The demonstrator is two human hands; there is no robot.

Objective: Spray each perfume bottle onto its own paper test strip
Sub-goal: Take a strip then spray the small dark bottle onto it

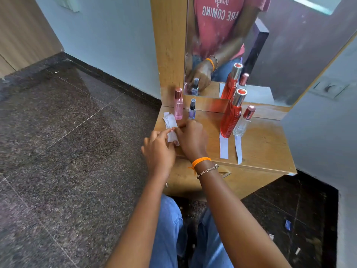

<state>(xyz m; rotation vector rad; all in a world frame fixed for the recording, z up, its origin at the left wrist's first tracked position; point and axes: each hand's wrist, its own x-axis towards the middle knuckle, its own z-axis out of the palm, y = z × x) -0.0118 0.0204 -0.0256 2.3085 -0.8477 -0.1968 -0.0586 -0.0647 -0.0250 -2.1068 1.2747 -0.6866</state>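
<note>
A small wooden dressing table point(266, 144) was observed set against a pale wall point(116, 39), with a mirror point(289, 45) mounted upright at its rear edge and a dark speckled stone floor point(67, 142) around it. Four perfume bottles were noted standing on the tabletop. A pink bottle point(178, 105) with a rose-metallic cap stood at the rear left; a small purple spray bottle point(192, 110) with a dark nozzle stood just beside it to the right. A tall red bottle point(232, 115) with a silver collar stood right of centre, and a clear glass bottle point(243, 121) with a rose cap stood touching or just beside it. Liquid level in the bottles could not be read. Two white paper test strips were recorded lying flat, one strip point(224, 147) in front of the red bottle and a second strip point(238, 148) in front of the clear bottle, its near end overhanging the table edge. A loose bundle of white strips point(171, 123) lay near the pink bottle. The left hand point(159, 151) and the right hand point(191, 139) were held together over this bundle, fingertips pinching the paper. An orange thread and a bead bracelet point(207, 170) were noted on the right wrist.
</note>
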